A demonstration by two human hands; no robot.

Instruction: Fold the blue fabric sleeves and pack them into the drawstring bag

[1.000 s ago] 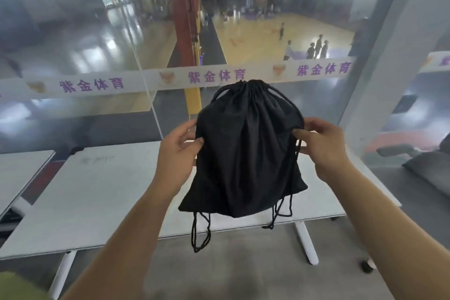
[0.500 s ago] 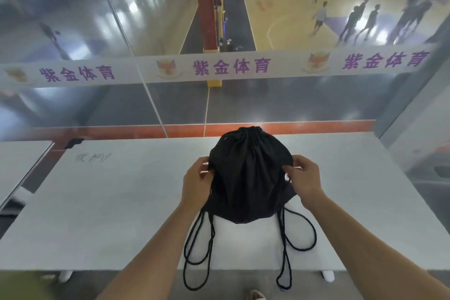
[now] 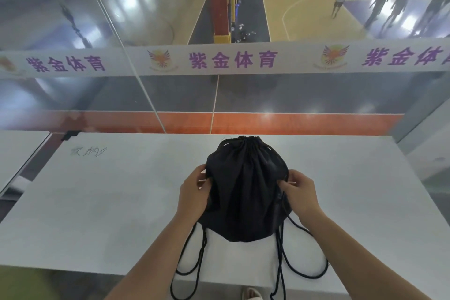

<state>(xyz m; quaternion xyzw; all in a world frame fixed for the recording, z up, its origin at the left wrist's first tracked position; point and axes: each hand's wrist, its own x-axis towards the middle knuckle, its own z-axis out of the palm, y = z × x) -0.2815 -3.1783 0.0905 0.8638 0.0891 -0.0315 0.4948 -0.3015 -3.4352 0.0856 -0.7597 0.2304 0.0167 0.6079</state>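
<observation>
A black drawstring bag (image 3: 246, 190) lies on the white table (image 3: 109, 202), its cinched mouth pointing away from me. My left hand (image 3: 193, 192) pinches the bag's left edge and my right hand (image 3: 298, 191) pinches its right edge. Black cords (image 3: 302, 263) trail from the bag's near corners over the table's front edge. No blue fabric sleeves show anywhere in view.
A glass wall with a white banner (image 3: 231, 59) of purple characters stands just behind the table. A second white table (image 3: 17, 151) sits at the left across a narrow gap. A pale shoe (image 3: 252, 294) shows on the floor below the front edge.
The bag came down from being held up in the air onto the table. Both hands stayed on its sides, and my view tilted downward and closer.
</observation>
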